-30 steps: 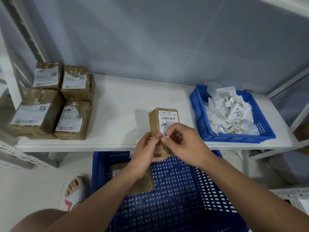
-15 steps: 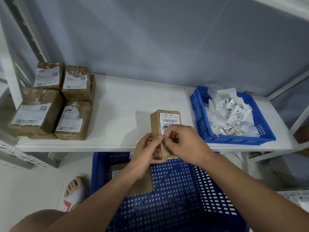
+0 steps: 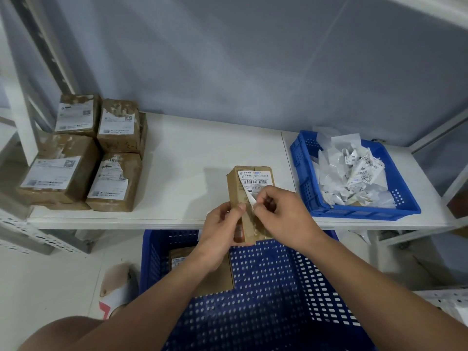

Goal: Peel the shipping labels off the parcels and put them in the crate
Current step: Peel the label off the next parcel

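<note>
We find the left hand (image 3: pixel 220 224) wrapped round the near left edge of one parcel (image 3: pixel 234 190), with the thumb laid across its front. The right hand (image 3: pixel 281 214) is closed in a pinch on the lifted near-left corner of the shipping label (image 3: pixel 255 179), and its remaining fingers are curled. Both forearms reach forward from the near edge of the view and meet at the parcel.

The parcel is held on end over the near lip of the white shelf (image 3: pixel 190 153), its long axis running from near to far. The far portion of the label, which carries the barcode, lies flat against the box. Only the near corner is raised.

We judge that the peel must travel away from the pinch, along that long axis toward the far end, while the left hand braces the box. Too sharp a pull could tear the paper.

The small blue crate (image 3: pixel 354 214) stands on the shelf to the right, holding crumpled peeled labels (image 3: pixel 354 173). It lies well apart from the parcel, and the right hand is the nearer one to it.

Below the shelf, near us, a large blue crate (image 3: pixel 278 287) holds another parcel (image 3: pixel 222 277). At far left on the shelf, four stacked parcels (image 3: pixel 83 158) carry their labels, so we judge that much of the task is outstanding.
</note>
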